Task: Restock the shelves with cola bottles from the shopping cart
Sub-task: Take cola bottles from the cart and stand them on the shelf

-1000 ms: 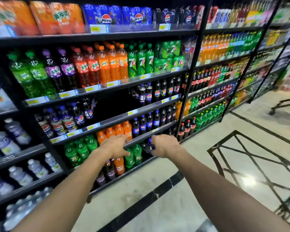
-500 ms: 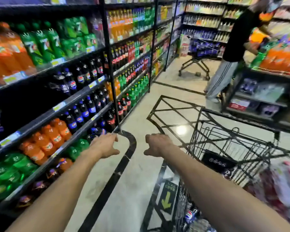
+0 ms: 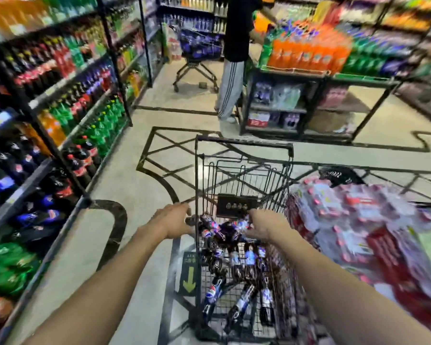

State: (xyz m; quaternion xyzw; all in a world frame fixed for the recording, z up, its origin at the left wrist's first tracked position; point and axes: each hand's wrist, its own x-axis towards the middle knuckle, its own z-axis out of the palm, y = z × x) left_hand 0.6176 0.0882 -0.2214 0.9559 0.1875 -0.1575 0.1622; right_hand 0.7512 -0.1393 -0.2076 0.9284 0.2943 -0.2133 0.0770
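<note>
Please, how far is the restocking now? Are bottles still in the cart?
Done: the shelves on the left look well stocked with cola. In hand: the left hand and the right hand reach to the shopping cart; neither plainly grips a bottle. Left: many cola bottles lie in the cart, so much restocking remains.

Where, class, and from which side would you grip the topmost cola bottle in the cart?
Probably round its body, from above. The topmost cola bottle lies on its side on the heap, and the shopping cart has wire walls but an open top. The right hand hovers closest.
</note>
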